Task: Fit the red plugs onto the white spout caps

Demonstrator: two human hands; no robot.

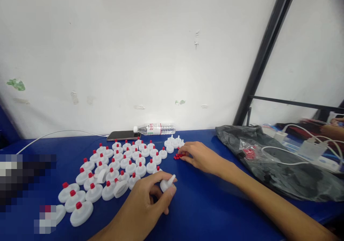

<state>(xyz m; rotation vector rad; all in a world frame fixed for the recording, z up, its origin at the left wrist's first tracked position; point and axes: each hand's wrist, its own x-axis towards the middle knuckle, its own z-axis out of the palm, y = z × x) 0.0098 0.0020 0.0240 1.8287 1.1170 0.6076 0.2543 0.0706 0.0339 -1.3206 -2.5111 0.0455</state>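
Observation:
My left hand (150, 194) holds a white nozzle lid (167, 184) between thumb and fingers, its bare spout tilted up to the right. Farther back, my right hand (196, 155) reaches down to a small pile of red caps (176, 157); its fingertips are bent together at the pile, and what they grip is too small to make out. Several white lids without red tips (170, 148) stand just behind the pile. Left of my hands, many white lids with red caps (130, 167) stand in a spread group on the blue table (204, 205).
A clear water bottle (161, 129) lies along the wall beside a phone (125, 135) with a white cable. At the right, a dark plastic bag (271, 176) carries a clear bag of red pieces (250, 153) and a white power strip (319, 160). Another person's hand (337, 121) shows at the right edge.

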